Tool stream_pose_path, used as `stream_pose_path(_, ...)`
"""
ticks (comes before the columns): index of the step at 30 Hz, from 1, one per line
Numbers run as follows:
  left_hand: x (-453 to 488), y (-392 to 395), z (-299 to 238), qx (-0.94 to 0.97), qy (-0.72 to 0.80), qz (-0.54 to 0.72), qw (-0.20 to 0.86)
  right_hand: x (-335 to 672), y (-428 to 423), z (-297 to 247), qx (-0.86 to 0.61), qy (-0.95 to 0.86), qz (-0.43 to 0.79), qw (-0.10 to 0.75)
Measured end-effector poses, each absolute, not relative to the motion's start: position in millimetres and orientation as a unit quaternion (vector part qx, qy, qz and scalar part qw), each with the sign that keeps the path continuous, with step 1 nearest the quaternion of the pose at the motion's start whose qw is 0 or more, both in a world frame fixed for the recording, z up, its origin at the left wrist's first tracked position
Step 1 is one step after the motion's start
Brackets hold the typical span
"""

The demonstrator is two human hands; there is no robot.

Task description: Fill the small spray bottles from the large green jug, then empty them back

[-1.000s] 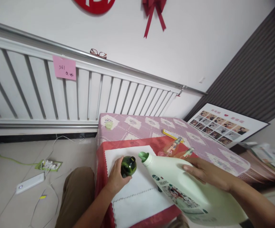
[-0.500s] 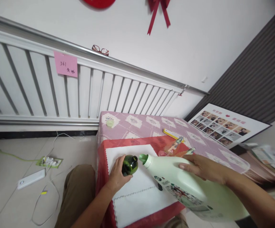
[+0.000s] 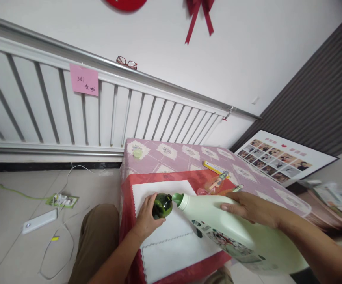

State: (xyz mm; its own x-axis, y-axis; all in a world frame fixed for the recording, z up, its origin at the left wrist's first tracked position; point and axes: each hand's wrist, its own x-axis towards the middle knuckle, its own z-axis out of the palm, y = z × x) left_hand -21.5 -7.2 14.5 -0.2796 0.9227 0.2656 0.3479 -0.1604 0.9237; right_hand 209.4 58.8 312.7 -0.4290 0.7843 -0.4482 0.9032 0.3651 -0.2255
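Along the far wall, behind everything: white radiator (image 3: 70,110), with a pink note (image 3: 85,79) stuck to it and glasses (image 3: 126,62) resting on its top rail. To the right, leaning against the dark wall: photo board (image 3: 277,159).

In front of the radiator: table (image 3: 188,154) under a pink patterned cover, red nearer the camera, with a white cloth (image 3: 173,252) spread over the near corner.

Across the near right of the table, tipped almost onto its side: pale green jug (image 3: 218,225), base out past the table edge towards the camera and open spout (image 3: 177,197) pointing left. Clasped from above by the right hand (image 3: 248,207), fingers laid over the upper side near the neck, thumb out of sight.

At the jug's mouth, above the cloth: left hand (image 3: 144,221), closed round a dark green cap (image 3: 162,205) with thumb and fingers curled about it. Cap touching the spout, or as good as; impossible to tell whether anything is flowing. Hands well apart, with the jug's neck and cap between them.

Farther back on the table: yellow strip (image 3: 215,167) and a small pale lid (image 3: 137,153). On the floor to the left: white power bank (image 3: 39,221) among trailing cables.
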Motion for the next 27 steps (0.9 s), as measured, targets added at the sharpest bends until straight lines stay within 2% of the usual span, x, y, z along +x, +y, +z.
stream_pose_path(3, -22, -7, 14, 0.541, 0.588, 0.541, 0.263, 207, 60, 315, 0.505, 0.811, -0.254, 0.152)
stream_pose_path(22, -22, -8, 17, 0.544, 0.589, 0.536, 0.265, 191, 60, 331, 0.508, 0.812, -0.218, 0.189)
stream_pose_path(27, -22, -8, 18, 0.545, 0.588, 0.535, 0.268, 190, 62, 331, 0.506, 0.813, -0.227, 0.175)
